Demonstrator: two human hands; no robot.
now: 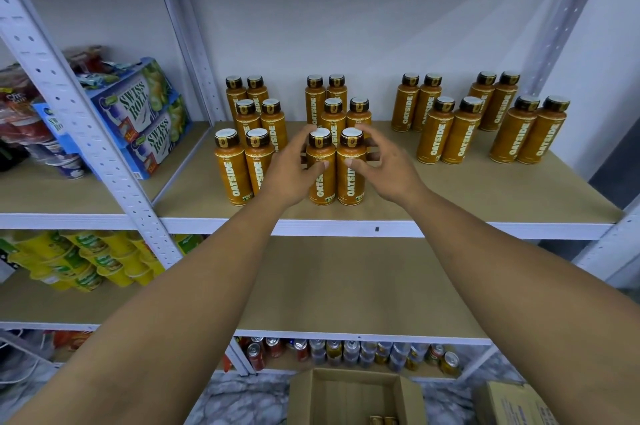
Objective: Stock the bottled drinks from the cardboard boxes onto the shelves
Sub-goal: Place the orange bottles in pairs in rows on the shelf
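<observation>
While the open cardboard box (412, 397) at the person's feet shows only a few capped tops (382, 420) in its bottom, both arms reach up over a bare fibreboard lower shelf (346, 286) to the upper shelf (485, 189), where the placing step looks to be in hand. The left hand (292, 170) curls round the left bottle (321, 182) and the right hand (388, 165) round the right bottle (351, 185), thumbs on the labels and fingers wrapped behind the shoulders. The two bottles stand upright and touching, close to the shelf's front edge and near its middle. I would judge the next move to be letting go cleanly, fingers opening outward without nudging the neighbours, then stooping to the box for more. These are smooth round bottles, probably plastic, in matt orange sleeves with dark caps and pale tops. They are tall for their bases, so they may tip if brushed. Beside them towards the left edge stands another front pair (232, 171), with rows behind both. Further clusters (460, 133) sit towards the right and back edge. Glossy swiss roll cartons (138, 109) lie stacked in the neighbouring bay.
</observation>
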